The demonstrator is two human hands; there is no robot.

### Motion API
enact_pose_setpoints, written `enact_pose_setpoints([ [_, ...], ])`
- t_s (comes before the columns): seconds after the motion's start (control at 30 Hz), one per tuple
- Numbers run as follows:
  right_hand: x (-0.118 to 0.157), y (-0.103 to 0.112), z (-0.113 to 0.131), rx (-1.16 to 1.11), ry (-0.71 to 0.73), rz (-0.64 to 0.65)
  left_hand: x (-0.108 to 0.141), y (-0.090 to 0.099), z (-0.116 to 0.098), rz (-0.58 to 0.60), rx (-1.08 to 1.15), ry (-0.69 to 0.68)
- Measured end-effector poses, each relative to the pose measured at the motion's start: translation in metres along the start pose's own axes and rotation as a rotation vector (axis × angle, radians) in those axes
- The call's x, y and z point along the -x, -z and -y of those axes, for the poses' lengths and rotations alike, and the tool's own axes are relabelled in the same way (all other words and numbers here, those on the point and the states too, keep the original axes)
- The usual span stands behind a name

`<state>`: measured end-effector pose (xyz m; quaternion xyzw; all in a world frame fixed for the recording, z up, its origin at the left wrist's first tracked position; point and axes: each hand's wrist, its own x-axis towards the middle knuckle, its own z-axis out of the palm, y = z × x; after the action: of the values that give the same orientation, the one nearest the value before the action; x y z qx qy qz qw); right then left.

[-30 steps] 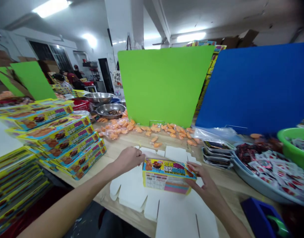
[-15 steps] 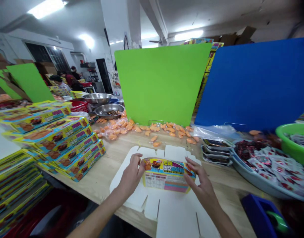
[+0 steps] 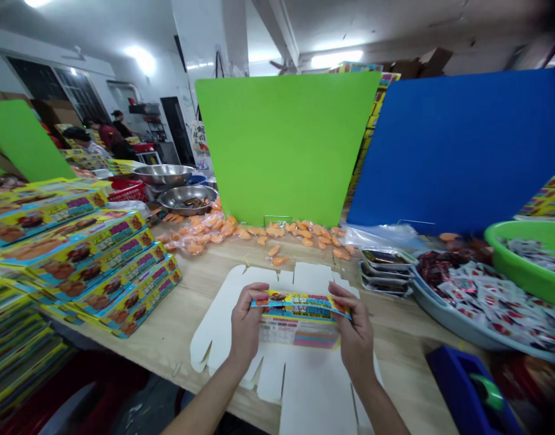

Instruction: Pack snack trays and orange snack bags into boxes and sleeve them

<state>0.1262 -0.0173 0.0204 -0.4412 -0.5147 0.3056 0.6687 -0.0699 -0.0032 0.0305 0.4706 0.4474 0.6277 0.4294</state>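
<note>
A printed cardboard food box (image 3: 299,332), yellow, blue and pink, is between my hands above the table. My left hand (image 3: 247,320) is closed on its left end, fingers over the upper edge. At the right end my right hand (image 3: 355,326) grips the box in the same way. Its narrow printed panel faces up toward me, and the side below looks blurred. Under it lie unfolded white carton blanks (image 3: 313,386), plain side up, reaching to the table's front edge.
Stacked printed boxes (image 3: 123,272) stand at left. Orange wrapped pieces (image 3: 214,229) lie below the green board (image 3: 281,145). Packed trays (image 3: 386,272), a pale blue basin (image 3: 444,314) of sachets, a green basin (image 3: 522,254) and a blue tape dispenser (image 3: 467,386) are at right.
My hands have closed more firmly round the box's ends. The box has tilted, and its upper printed panel looks bent or doubled. The view has shifted slightly to the right.
</note>
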Motion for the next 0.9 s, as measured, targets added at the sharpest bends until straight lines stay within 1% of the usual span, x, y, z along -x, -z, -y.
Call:
enact_pose_setpoints([
  [0.07, -0.006, 0.012, 0.005, 0.134, 0.091, 0.179, 0.000, 0.003, -0.001, 0.034, -0.035, -0.029],
  [0.17, -0.019, 0.034, 0.012, 0.360, 0.202, 0.475, -0.002, 0.012, -0.003, 0.173, -0.091, -0.043],
  [0.23, -0.025, 0.046, 0.014, 0.472, 0.261, 0.603, -0.006, 0.021, -0.002, 0.293, -0.115, -0.078],
  [0.27, -0.027, 0.050, 0.013, 0.506, 0.287, 0.638, -0.009, 0.026, -0.001, 0.352, -0.131, -0.130],
  [0.33, -0.029, 0.053, 0.011, 0.530, 0.316, 0.673, -0.016, 0.037, 0.003, 0.462, -0.204, -0.301],
  [0.4, -0.028, 0.052, 0.009, 0.508, 0.330, 0.675, -0.023, 0.045, 0.006, 0.542, -0.321, -0.502],
  [0.47, -0.028, 0.050, 0.010, 0.494, 0.335, 0.666, -0.027, 0.051, 0.005, 0.579, -0.445, -0.653],
  [0.53, -0.028, 0.050, 0.014, 0.483, 0.346, 0.659, -0.026, 0.052, -0.001, 0.586, -0.547, -0.748],
  [0.63, -0.026, 0.056, 0.021, 0.469, 0.348, 0.664, -0.016, 0.046, -0.020, 0.608, -0.735, -0.827],
  [0.7, -0.023, 0.060, 0.024, 0.451, 0.347, 0.679, -0.009, 0.038, -0.035, 0.687, -0.901, -0.831],
  [0.77, -0.018, 0.060, 0.024, 0.426, 0.349, 0.674, -0.006, 0.028, -0.046, 0.812, -1.010, -0.806],
  [0.83, -0.014, 0.058, 0.024, 0.421, 0.356, 0.648, -0.007, 0.020, -0.050, 0.920, -1.031, -0.800],
  [0.9, -0.009, 0.061, 0.026, 0.504, 0.369, 0.636, -0.011, 0.016, -0.046, 0.975, -1.024, -0.835],
])
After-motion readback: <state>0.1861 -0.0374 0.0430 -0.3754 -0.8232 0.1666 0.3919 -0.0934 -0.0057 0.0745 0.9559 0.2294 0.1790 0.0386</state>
